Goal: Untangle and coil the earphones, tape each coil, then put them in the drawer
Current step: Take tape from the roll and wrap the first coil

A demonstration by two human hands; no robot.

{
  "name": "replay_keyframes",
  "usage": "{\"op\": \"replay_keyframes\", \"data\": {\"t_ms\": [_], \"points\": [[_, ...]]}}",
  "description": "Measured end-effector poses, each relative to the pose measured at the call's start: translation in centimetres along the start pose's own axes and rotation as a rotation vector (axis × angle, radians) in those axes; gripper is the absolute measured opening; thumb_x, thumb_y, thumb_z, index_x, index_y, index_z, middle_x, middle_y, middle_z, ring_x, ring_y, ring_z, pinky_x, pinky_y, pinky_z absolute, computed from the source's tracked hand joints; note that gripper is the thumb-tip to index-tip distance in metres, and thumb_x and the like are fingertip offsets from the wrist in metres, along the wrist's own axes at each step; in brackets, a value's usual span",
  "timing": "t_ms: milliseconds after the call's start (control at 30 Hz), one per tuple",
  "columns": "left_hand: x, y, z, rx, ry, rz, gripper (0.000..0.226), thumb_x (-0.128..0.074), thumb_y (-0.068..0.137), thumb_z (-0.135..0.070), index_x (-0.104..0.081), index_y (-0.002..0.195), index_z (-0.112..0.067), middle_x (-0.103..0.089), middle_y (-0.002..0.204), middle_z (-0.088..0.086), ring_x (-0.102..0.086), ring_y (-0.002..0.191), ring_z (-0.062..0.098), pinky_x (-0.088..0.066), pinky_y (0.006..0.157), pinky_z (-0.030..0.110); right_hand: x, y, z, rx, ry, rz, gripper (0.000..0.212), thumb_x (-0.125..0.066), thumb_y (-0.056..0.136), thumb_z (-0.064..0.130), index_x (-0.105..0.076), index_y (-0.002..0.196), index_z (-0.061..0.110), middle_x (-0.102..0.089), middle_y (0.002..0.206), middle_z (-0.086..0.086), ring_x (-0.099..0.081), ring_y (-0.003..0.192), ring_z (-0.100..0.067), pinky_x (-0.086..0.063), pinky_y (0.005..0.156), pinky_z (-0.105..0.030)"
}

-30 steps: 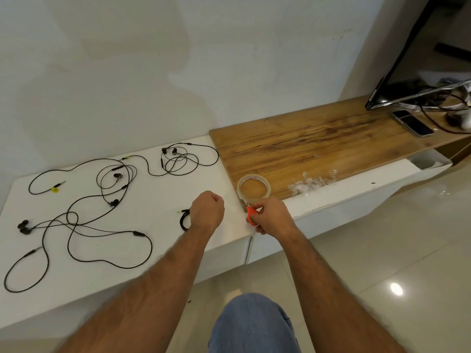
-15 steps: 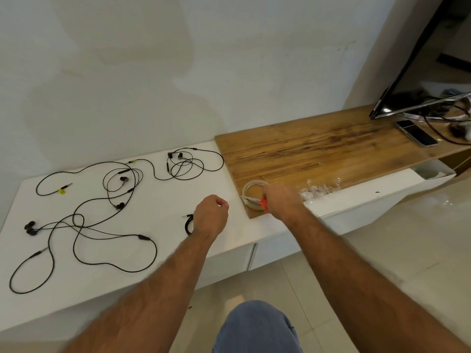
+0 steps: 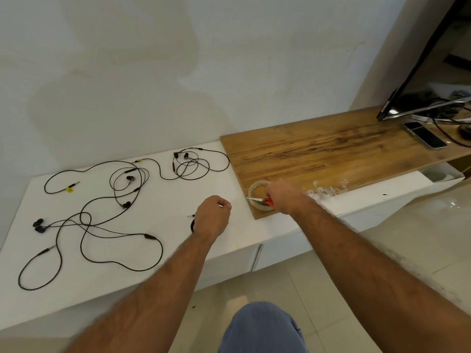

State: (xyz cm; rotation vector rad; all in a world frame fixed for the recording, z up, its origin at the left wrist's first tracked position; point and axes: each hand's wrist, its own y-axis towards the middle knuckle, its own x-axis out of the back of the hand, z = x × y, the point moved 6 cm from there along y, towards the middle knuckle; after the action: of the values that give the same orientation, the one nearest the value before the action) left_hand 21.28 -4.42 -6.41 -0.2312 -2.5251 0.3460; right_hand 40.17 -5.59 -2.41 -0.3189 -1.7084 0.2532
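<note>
Well out to the left of the left hand (image 3: 212,217), three loose earphones (image 3: 86,222) sprawl over the white tabletop (image 3: 158,200), their cords looped and crossing, none yet coiled. The left hand is a closed fist, and a small black coil (image 3: 193,225) shows at its left edge, with a plug tip sticking out just beyond; the fingers seem to grip it, though the palm side is hidden. To the right of that fist, near but apart, the right hand (image 3: 283,197) sits curled on the tape roll (image 3: 257,193), which lies flat on the wooden board (image 3: 331,154), and holds red-handled scissors (image 3: 265,200) whose blades point left, across the roll's near rim toward the coil. So, by my reading, the tape step is in hand: the roll lies right of the coil, under the right hand, and any strip must travel leftward to meet it.
</note>
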Motion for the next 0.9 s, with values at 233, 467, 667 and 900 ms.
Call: {"op": "replay_keyframes", "data": {"t_ms": [233, 467, 667, 900], "points": [[1.7, -1.2, -0.2, 0.02, -0.152, 0.068, 0.009, -0.055, 0.093, -0.019, -0.063, 0.091, -0.015, -0.068, 0.083, 0.001, -0.052, 0.052, 0.01, -0.04, 0.046, 0.019, 2.3, -1.2, 0.8, -0.167, 0.574, -0.25, 0.022, -0.055, 0.089, 0.017, -0.068, 0.105, 0.021, -0.069, 0.1, -0.001, -0.064, 0.087, -0.02, -0.051, 0.069, -0.031], [6.9, -3.1, -0.1, -0.018, -0.186, 0.092, 0.011, -0.057, 0.093, -0.023, -0.064, 0.093, -0.015, -0.069, 0.087, 0.003, -0.054, 0.059, 0.012, -0.039, 0.05, 0.024, 1.1, -2.8, 8.3, -0.067, 1.634, -0.095, 0.013, -0.056, 0.094, 0.01, -0.066, 0.102, 0.013, -0.068, 0.092, -0.005, -0.066, 0.072, -0.017, -0.053, 0.06, -0.031], [11.2, -4.1, 1.6, -0.007, -0.194, 0.025, 0.024, -0.059, 0.093, -0.033, -0.064, 0.096, -0.01, -0.069, 0.089, 0.001, -0.055, 0.064, 0.012, -0.041, 0.054, 0.026, 1.1, -3.6, 13.3, 0.023, 1.715, -0.118, 0.021, -0.058, 0.091, 0.01, -0.066, 0.11, 0.016, -0.071, 0.098, -0.008, -0.069, 0.078, -0.015, -0.055, 0.067, -0.035], [13.0, -4.4, 3.7, 0.024, -0.179, -0.019, 0.025, -0.058, 0.093, -0.032, -0.064, 0.093, -0.008, -0.068, 0.086, 0.001, -0.053, 0.063, 0.012, -0.042, 0.055, 0.027, 1.0, -4.0, 15.8, 0.128, 1.605, -0.107, 0.035, -0.076, 0.083, 0.026, -0.064, 0.115, 0.02, -0.072, 0.094, -0.008, -0.069, 0.082, -0.015, -0.057, 0.066, -0.027]]}}
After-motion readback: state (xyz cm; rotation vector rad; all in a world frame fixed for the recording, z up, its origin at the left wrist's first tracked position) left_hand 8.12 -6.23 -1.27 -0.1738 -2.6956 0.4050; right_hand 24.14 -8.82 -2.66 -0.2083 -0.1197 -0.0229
